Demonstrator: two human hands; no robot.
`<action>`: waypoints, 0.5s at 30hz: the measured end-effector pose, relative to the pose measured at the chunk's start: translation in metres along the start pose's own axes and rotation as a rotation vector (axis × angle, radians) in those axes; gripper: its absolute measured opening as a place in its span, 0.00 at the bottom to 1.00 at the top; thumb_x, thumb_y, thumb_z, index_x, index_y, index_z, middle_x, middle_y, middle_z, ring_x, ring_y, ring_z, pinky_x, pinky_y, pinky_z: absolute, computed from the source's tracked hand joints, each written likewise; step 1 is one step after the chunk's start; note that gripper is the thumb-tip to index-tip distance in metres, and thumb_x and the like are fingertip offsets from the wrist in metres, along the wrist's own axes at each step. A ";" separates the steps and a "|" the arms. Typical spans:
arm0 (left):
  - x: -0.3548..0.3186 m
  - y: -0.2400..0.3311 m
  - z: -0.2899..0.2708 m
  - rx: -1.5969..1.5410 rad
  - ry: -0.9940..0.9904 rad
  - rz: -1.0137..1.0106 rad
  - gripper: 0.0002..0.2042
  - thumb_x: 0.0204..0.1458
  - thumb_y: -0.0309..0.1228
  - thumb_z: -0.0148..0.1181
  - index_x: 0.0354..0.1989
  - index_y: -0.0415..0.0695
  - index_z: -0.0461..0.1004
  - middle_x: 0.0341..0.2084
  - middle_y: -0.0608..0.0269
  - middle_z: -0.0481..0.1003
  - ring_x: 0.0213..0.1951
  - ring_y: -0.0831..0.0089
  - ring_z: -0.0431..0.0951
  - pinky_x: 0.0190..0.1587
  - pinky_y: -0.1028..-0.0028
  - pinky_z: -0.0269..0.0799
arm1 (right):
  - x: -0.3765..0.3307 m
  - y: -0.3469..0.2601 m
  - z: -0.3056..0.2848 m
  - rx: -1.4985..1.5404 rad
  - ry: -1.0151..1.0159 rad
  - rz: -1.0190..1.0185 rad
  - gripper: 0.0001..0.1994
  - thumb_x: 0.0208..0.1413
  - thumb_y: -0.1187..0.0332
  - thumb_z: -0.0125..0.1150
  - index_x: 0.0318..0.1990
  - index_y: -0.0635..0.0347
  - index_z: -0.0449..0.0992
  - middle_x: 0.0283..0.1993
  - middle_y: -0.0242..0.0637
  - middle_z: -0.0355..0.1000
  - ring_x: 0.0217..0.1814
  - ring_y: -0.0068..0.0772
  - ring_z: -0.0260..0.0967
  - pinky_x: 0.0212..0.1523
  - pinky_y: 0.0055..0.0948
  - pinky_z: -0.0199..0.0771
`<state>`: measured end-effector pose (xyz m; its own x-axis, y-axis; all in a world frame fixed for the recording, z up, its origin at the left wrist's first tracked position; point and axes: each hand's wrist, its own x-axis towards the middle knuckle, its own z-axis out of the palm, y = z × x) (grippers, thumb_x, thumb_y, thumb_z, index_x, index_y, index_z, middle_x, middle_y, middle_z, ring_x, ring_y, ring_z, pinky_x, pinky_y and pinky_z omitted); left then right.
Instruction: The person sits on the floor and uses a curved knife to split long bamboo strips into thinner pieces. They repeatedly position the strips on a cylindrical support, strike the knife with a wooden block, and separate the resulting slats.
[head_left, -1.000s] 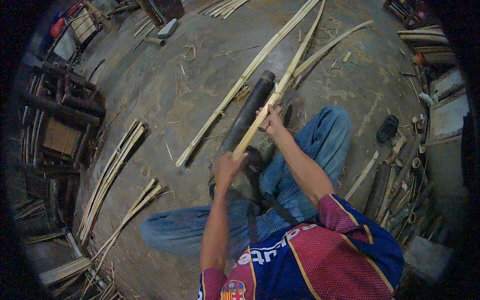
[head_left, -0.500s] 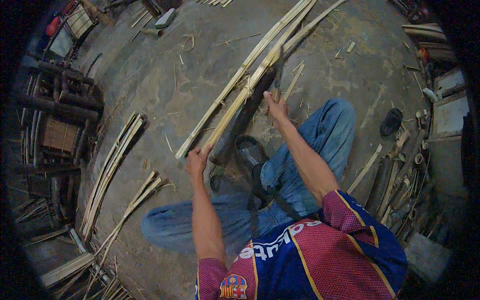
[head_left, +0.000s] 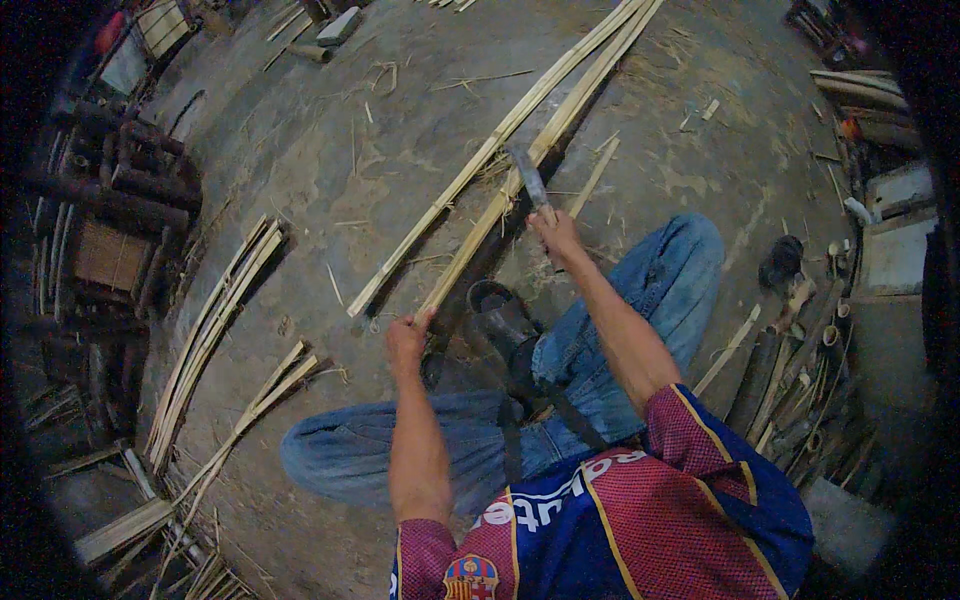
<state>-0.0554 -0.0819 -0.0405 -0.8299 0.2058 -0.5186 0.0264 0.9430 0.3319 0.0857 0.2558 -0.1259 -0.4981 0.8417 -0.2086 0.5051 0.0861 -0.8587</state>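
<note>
Slid further toward the body since half a second ago: long bamboo strip (head_left: 520,185), near end now at the left hand (head_left: 407,338), fingers clamped round it to keep it steady. Right hand (head_left: 556,232) wrapped tight on a knife (head_left: 530,180), blade laid against the strip. Propped across a dark pipe (head_left: 490,310) over the lap, far end trailing on the floor (head_left: 400,130). Second strip (head_left: 470,170) alongside; more slats (head_left: 210,330) well apart.

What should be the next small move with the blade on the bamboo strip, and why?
Probably draw the blade further along the bamboo strip. The right hand sets it against the strip, the left hand grips the near end, and most of the strip lies beyond the blade.
</note>
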 end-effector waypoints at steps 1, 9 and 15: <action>-0.008 0.004 0.002 -0.005 0.061 0.021 0.31 0.41 0.63 0.61 0.37 0.44 0.80 0.35 0.53 0.79 0.43 0.53 0.77 0.44 0.58 0.69 | 0.000 -0.003 -0.002 0.029 -0.039 0.045 0.22 0.53 0.52 0.62 0.42 0.64 0.68 0.33 0.42 0.72 0.30 0.40 0.72 0.31 0.38 0.71; -0.003 -0.004 0.006 -0.033 0.047 0.005 0.30 0.42 0.64 0.58 0.37 0.47 0.80 0.37 0.49 0.78 0.44 0.50 0.76 0.47 0.54 0.67 | -0.033 -0.023 -0.004 -0.244 0.035 -0.262 0.22 0.55 0.53 0.59 0.44 0.64 0.68 0.36 0.49 0.71 0.36 0.45 0.72 0.37 0.42 0.70; 0.004 -0.019 0.022 -0.032 0.118 -0.024 0.33 0.41 0.65 0.58 0.44 0.48 0.78 0.45 0.51 0.76 0.49 0.53 0.75 0.51 0.56 0.66 | -0.040 -0.042 -0.013 -0.202 -0.250 -0.255 0.21 0.56 0.54 0.58 0.44 0.64 0.67 0.34 0.47 0.70 0.33 0.45 0.71 0.34 0.43 0.69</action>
<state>-0.0474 -0.0936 -0.0661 -0.8900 0.1488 -0.4310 -0.0107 0.9382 0.3459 0.0934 0.2258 -0.0753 -0.7685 0.6265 -0.1300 0.4594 0.3989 -0.7936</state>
